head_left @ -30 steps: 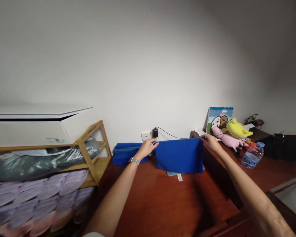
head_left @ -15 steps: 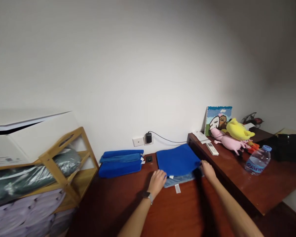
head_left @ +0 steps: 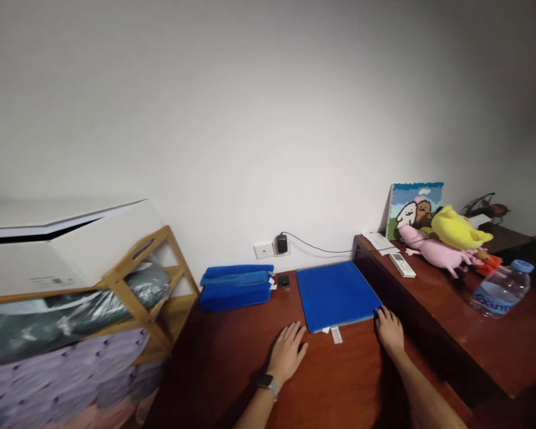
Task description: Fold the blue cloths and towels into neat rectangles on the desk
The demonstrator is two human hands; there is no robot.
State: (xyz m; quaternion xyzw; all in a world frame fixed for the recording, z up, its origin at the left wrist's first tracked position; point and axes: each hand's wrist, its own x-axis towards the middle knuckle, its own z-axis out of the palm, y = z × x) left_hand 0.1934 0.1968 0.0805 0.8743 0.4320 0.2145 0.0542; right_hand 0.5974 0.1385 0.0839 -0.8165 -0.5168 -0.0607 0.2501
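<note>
A blue cloth (head_left: 337,295) lies flat on the red-brown table (head_left: 335,381), with two white tags showing at its near edge. Just left of and nearer than its front left corner, my left hand (head_left: 287,353) rests on the table with fingers apart, holding nothing. My right hand (head_left: 389,330) is at the cloth's front right corner, fingertips touching the edge, fingers slightly spread and not gripping. Further left, against the wall, sits a stack of folded blue cloths (head_left: 237,288) with white tags.
A wooden shelf (head_left: 178,298) with a white box (head_left: 102,241) and bagged items stands at left. On the raised right table (head_left: 446,316) are a remote (head_left: 402,266), plush toys (head_left: 442,251), a picture (head_left: 415,208) and a water bottle (head_left: 502,291). A charger (head_left: 282,243) is plugged into the wall.
The blue cloth has come down flat, covering the lighter blue layer beneath. My left hand has let go and moved toward me; my right hand has loosened. The view has shifted left.
</note>
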